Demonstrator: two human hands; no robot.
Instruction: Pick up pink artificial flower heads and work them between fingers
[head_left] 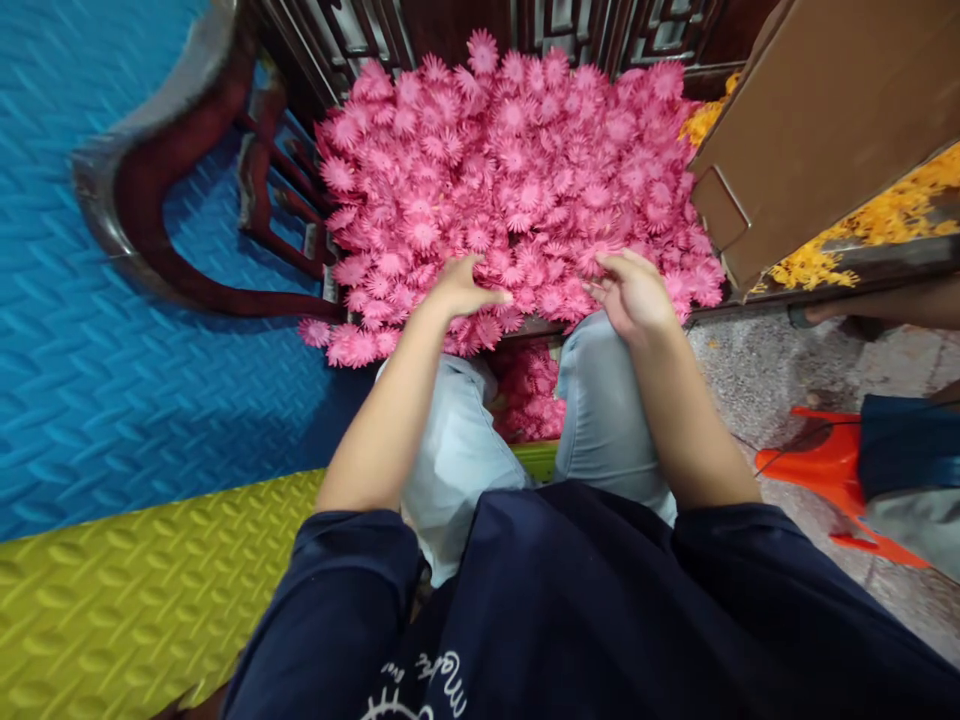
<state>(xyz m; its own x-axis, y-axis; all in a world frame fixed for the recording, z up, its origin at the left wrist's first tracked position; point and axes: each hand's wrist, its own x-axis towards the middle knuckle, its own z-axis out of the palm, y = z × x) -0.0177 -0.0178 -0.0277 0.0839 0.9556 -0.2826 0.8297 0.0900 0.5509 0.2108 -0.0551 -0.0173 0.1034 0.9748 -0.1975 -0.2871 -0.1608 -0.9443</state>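
Note:
A big heap of pink paper flowers (517, 170) covers a low dark wooden table in front of my knees. My left hand (461, 288) rests on the near edge of the heap, fingers together and pinching at flowers there. My right hand (634, 293) lies beside it, fingers curled onto pink flowers at the heap's front edge. Whether either hand has a flower fully in its grip is hard to see. More pink flowers (529, 390) lie on the floor between my knees.
A dark wooden chair (187, 190) stands at the left on blue foam matting (90, 330); yellow matting (127, 590) lies nearer. A brown cardboard box (825, 120) and yellow flowers (885, 215) are at the right. An orange plastic stool (832, 470) and another person's leg sit at the far right.

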